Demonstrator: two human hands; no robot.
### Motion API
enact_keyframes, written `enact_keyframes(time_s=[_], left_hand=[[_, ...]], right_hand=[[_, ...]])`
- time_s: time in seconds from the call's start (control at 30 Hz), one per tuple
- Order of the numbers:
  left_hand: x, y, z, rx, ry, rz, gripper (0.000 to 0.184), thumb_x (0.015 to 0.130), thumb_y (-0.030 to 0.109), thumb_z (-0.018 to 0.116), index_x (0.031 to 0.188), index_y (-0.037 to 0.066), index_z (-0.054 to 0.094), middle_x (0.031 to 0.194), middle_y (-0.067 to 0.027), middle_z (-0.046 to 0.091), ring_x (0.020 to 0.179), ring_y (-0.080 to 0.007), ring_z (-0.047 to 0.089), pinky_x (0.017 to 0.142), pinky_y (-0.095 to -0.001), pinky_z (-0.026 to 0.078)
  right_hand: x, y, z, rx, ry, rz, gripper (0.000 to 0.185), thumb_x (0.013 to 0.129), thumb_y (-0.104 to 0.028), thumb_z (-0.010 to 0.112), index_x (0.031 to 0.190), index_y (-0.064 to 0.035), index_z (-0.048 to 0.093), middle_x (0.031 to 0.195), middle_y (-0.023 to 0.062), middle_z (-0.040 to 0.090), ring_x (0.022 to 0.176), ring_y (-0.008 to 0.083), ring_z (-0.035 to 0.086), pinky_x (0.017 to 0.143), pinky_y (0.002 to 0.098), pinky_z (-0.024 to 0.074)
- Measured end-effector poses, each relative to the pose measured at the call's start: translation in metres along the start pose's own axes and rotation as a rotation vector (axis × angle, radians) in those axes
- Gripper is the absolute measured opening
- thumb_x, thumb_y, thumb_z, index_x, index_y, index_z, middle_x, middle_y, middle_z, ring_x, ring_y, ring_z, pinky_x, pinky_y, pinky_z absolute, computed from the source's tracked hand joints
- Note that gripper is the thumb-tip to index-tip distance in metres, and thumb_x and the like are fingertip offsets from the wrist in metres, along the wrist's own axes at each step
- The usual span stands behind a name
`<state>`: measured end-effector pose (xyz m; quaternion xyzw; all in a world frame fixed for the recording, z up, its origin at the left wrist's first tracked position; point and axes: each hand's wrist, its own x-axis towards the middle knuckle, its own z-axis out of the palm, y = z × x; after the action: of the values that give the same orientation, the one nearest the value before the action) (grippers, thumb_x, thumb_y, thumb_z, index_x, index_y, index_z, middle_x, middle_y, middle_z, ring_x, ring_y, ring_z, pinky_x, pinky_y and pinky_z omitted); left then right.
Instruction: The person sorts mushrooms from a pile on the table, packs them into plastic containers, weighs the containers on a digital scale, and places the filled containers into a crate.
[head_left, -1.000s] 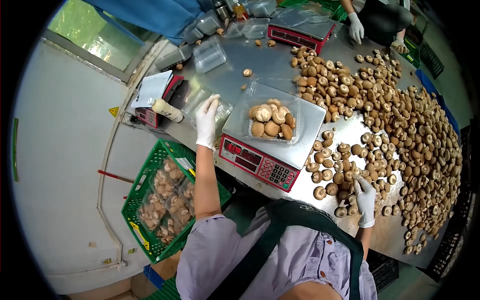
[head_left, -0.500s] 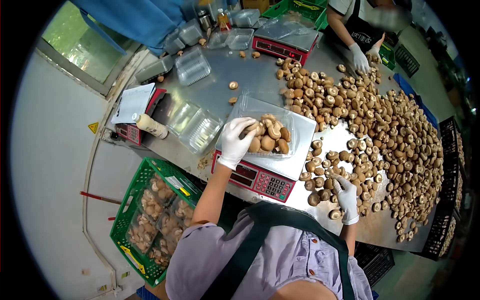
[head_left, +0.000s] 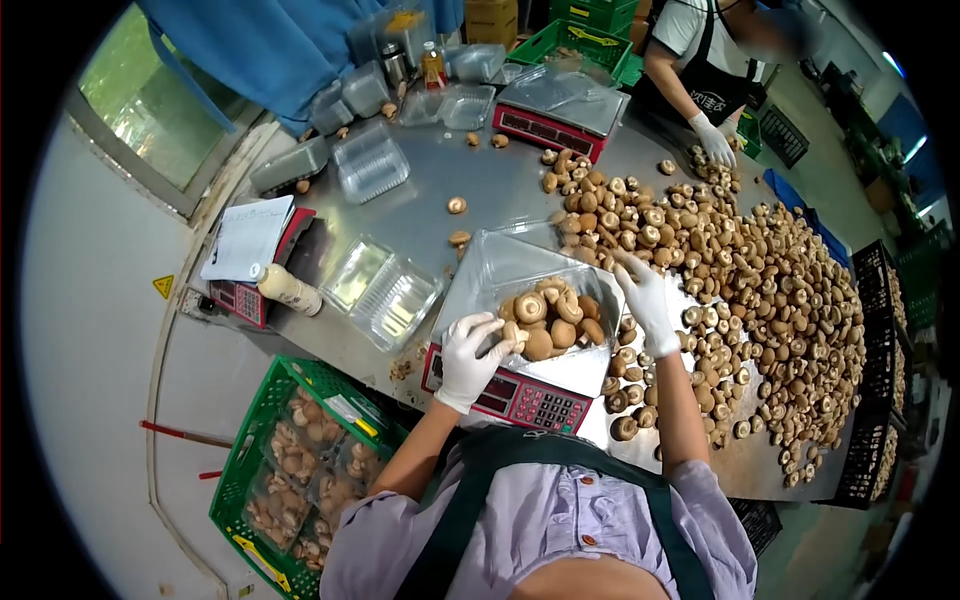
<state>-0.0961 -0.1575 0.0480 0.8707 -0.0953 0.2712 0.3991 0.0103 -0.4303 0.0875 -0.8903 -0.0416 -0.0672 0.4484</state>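
Observation:
In front of me a clear plastic tray (head_left: 598, 352) with several brown mushrooms (head_left: 538, 345) sits on a red scale (head_left: 545, 405) with a metal top. My left hand (head_left: 468, 362), in a white glove, is at the tray's left side, its thumb and fingers closed on a pale-stemmed mushroom (head_left: 515, 336). Beyond the tray's right edge is my right hand (head_left: 646, 305), also gloved, with fingers stretched toward the near side of the big mushroom pile (head_left: 760, 290). Its fingertips are close to mushrooms there; I see none clearly held.
Empty clear trays (head_left: 395, 300) lie left of the scale. A green crate (head_left: 228, 500) of filled trays stands below left. A bottle (head_left: 290, 290) and a second scale (head_left: 240, 300) are further left. Across the table, a co-worker's gloved hand (head_left: 713, 142) touches mushrooms near another scale (head_left: 545, 130).
My right hand has moved up and left from the near mushrooms to beside the tray. My left hand has shifted lower along the tray's left side. The camera view has tilted slightly.

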Motion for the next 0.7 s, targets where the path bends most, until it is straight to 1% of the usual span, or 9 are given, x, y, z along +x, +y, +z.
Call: enact_keyframes(time_s=[0.07, 0.17, 0.27, 0.33, 0.4, 0.47, 0.53, 0.63, 0.7], left_hand=[[0.002, 0.001, 0.003, -0.056, -0.001, -0.025, 0.032, 0.065, 0.023, 0.081, 0.090, 0.008, 0.070, 0.112, -0.0094, 0.059, 0.102, -0.0290, 0.055, 0.087, -0.0374, 0.043], [0.004, 0.002, 0.009, -0.062, -0.093, 0.052, 0.033, 0.065, 0.024, 0.082, 0.092, 0.013, 0.067, 0.119, -0.0084, 0.058, 0.113, -0.0300, 0.053, 0.094, -0.0414, 0.038], [-0.003, 0.002, 0.024, -0.087, -0.165, 0.058, 0.039, 0.062, 0.027, 0.083, 0.091, 0.015, 0.061, 0.109, -0.0053, 0.064, 0.116, -0.0242, 0.053, 0.101, -0.0486, 0.031], [0.002, 0.010, 0.018, -0.060, -0.152, 0.126, 0.039, 0.063, 0.027, 0.082, 0.090, 0.013, 0.060, 0.105, -0.0096, 0.063, 0.106, -0.0253, 0.056, 0.100, -0.0474, 0.032], [0.001, 0.009, 0.017, -0.011, -0.069, 0.091, 0.038, 0.063, 0.028, 0.082, 0.090, 0.011, 0.061, 0.101, -0.0095, 0.063, 0.102, -0.0256, 0.057, 0.096, -0.0453, 0.034], [0.000, 0.013, 0.016, 0.057, -0.107, 0.107, 0.038, 0.065, 0.030, 0.081, 0.093, 0.011, 0.063, 0.099, -0.0072, 0.063, 0.103, -0.0250, 0.056, 0.096, -0.0447, 0.034], [-0.001, 0.015, 0.018, 0.231, -0.164, 0.192, 0.037, 0.069, 0.037, 0.076, 0.093, 0.012, 0.065, 0.094, -0.0018, 0.062, 0.107, -0.0236, 0.053, 0.096, -0.0448, 0.032], [-0.004, 0.012, 0.022, 0.371, -0.135, 0.228, 0.033, 0.074, 0.037, 0.071, 0.095, 0.013, 0.066, 0.094, -0.0032, 0.062, 0.111, -0.0250, 0.050, 0.095, -0.0462, 0.032], [-0.008, 0.006, 0.019, 0.381, -0.181, 0.271, 0.036, 0.076, 0.036, 0.069, 0.104, 0.015, 0.066, 0.102, -0.0024, 0.059, 0.115, -0.0259, 0.047, 0.097, -0.0486, 0.030]], right_hand=[[0.034, 0.010, 0.019, 0.148, -0.044, 0.009, 0.039, 0.091, -0.026, 0.054, 0.122, -0.0018, 0.057, 0.112, 0.0138, 0.065, 0.100, 0.0211, 0.062, 0.087, 0.0308, 0.0483], [0.062, 0.014, 0.042, 0.430, -0.173, 0.128, 0.045, 0.092, -0.025, 0.056, 0.127, 0.0018, 0.051, 0.117, 0.0125, 0.061, 0.101, 0.0186, 0.060, 0.088, 0.0296, 0.0470], [0.065, 0.020, 0.071, 0.823, -0.142, 0.274, 0.046, 0.093, -0.024, 0.057, 0.130, 0.0017, 0.048, 0.116, 0.0092, 0.060, 0.094, 0.0171, 0.060, 0.084, 0.0293, 0.0487], [0.061, 0.010, 0.070, 0.930, -0.182, 0.324, 0.045, 0.093, -0.022, 0.057, 0.130, 0.0009, 0.047, 0.119, 0.0076, 0.058, 0.089, 0.0162, 0.060, 0.081, 0.0286, 0.0505], [0.059, 0.005, 0.072, 1.089, -0.152, 0.342, 0.032, 0.095, -0.020, 0.054, 0.123, -0.0038, 0.053, 0.097, 0.0040, 0.064, 0.082, 0.0111, 0.059, 0.071, 0.0241, 0.0504], [0.052, -0.011, 0.063, 1.073, -0.157, 0.296, 0.034, 0.096, -0.022, 0.053, 0.124, -0.0041, 0.053, 0.104, 0.0048, 0.062, 0.083, 0.0110, 0.058, 0.076, 0.0265, 0.0529], [0.048, -0.019, 0.056, 1.047, -0.178, 0.220, 0.038, 0.097, -0.023, 0.052, 0.128, -0.0015, 0.050, 0.114, 0.0070, 0.062, 0.091, 0.0118, 0.058, 0.077, 0.0247, 0.0489], [0.038, -0.024, 0.044, 1.010, -0.204, 0.124, 0.037, 0.098, -0.028, 0.047, 0.124, -0.0017, 0.053, 0.109, 0.0085, 0.064, 0.096, 0.0143, 0.059, 0.081, 0.0281, 0.0482], [0.023, -0.031, 0.030, 0.986, -0.198, 0.083, 0.040, 0.099, -0.034, 0.043, 0.117, -0.0012, 0.059, 0.101, 0.0084, 0.066, 0.094, 0.0153, 0.059, 0.082, 0.0279, 0.0470]])
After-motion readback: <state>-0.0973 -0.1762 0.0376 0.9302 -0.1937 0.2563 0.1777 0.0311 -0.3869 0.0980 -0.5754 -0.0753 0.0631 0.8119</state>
